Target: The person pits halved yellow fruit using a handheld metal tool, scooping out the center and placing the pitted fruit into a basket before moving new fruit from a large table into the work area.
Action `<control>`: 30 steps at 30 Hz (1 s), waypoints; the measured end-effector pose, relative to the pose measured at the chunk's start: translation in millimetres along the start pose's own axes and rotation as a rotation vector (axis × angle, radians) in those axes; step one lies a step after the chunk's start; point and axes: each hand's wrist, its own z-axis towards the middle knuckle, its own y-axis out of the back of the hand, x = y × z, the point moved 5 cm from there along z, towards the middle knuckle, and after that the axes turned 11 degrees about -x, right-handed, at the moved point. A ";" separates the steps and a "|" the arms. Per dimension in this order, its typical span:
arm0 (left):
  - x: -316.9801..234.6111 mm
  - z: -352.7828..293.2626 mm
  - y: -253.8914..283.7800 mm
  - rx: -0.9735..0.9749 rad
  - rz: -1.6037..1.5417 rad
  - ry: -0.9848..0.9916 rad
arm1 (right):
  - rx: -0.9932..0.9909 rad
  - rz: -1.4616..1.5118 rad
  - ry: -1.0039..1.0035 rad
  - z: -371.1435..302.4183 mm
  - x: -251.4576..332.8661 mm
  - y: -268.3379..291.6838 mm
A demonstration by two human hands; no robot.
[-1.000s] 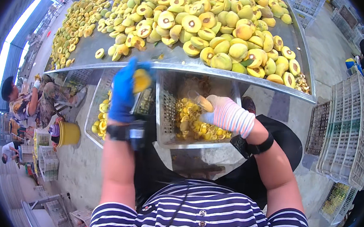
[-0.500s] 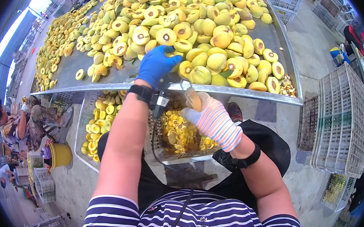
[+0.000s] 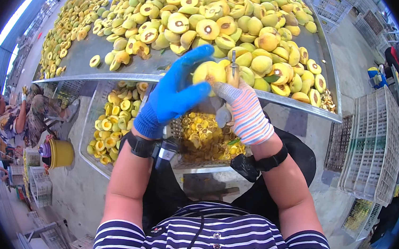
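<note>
Head view: we see a round yellow fruit (image 3: 206,72) over the metal table's (image 3: 118,77) near edge.
Blue-gloved left hand (image 3: 173,96): fingers spread wide around the fruit, perhaps to steady it.
Striped-gloved right hand (image 3: 250,114): fingers wrapped on a wooden-handled metal tool (image 3: 233,74).
Plastic crate (image 3: 207,169): beneath, seemingly for catching yellow scraps (image 3: 206,130).

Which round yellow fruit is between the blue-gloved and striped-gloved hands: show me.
The fruit between the left hand and right hand; the other fruits lie on the grey metal table or below it.
</note>
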 end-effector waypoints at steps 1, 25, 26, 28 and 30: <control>8.3 -1.5 0.0 -0.106 -0.357 0.176 | 0.005 0.077 -0.010 3.5 -3.0 -6.3; 34.3 -18.0 51.1 -0.386 -0.341 0.254 | 0.179 -0.905 0.325 10.8 -55.3 -56.4; 30.8 -17.9 47.5 -0.384 -0.339 0.258 | 0.177 -0.903 0.323 12.5 -59.2 -56.5; 20.3 -17.3 45.3 -0.488 -0.079 0.113 | 0.085 -1.050 0.365 17.4 -63.7 -52.7; 19.0 -15.7 40.9 -0.470 -0.047 0.034 | 0.150 -1.033 0.435 21.8 -72.7 -47.1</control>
